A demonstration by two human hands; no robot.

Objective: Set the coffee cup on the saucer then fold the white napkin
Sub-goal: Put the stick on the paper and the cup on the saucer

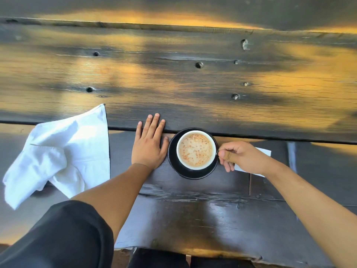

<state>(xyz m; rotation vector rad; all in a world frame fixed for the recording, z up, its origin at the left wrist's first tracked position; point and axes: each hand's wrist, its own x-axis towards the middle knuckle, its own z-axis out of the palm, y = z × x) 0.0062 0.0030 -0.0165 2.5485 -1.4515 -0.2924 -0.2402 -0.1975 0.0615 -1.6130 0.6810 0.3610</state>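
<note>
A white-lined coffee cup point(196, 149) full of foamy coffee stands on the black saucer point(190, 174) near the middle of the dark wooden table point(193, 78). My right hand point(241, 156) pinches the cup's handle on its right side. Just left of the saucer, my left hand point(148, 144) lies flat on the wood, fingers spread, its thumb close to the saucer's rim. The white napkin point(65, 151) lies crumpled and loosely bunched at the left, apart from both hands.
A small white paper slip point(264, 151) lies under my right wrist. The table's near edge point(193, 250) runs below my forearms. Knots and holes dot the far planks.
</note>
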